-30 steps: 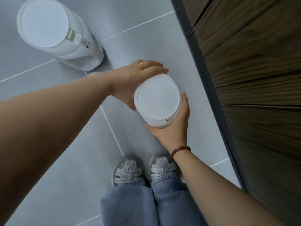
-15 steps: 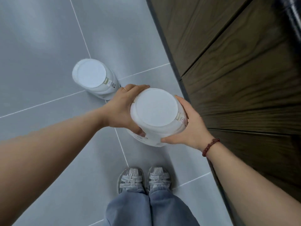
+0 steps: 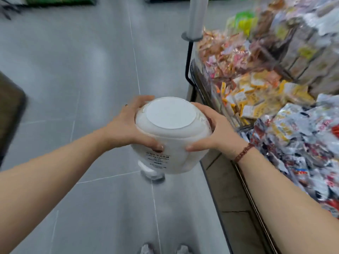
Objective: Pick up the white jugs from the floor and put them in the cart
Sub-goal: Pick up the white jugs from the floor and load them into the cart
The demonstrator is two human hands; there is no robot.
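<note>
White jug [image 3: 170, 136] hangs above the floor between left hand [image 3: 128, 125] and right hand [image 3: 216, 132], fingers [image 3: 144, 100] curled round its sides.

Grey tiled floor [image 3: 82, 61], pale grout lines. Just below centre, a blurred white jug [image 3: 152, 174] on the tiles, partly hidden. At 6 o'clock, toes of two shoes [image 3: 146, 250]. At 12 o'clock, a grey post [image 3: 196, 17]. At 3 o'clock, a wood-fronted shelf [image 3: 229, 189] heaped with snack packets [image 3: 256, 92].

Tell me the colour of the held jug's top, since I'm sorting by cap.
White: the top matches the jug; head view, seen from above.
</note>
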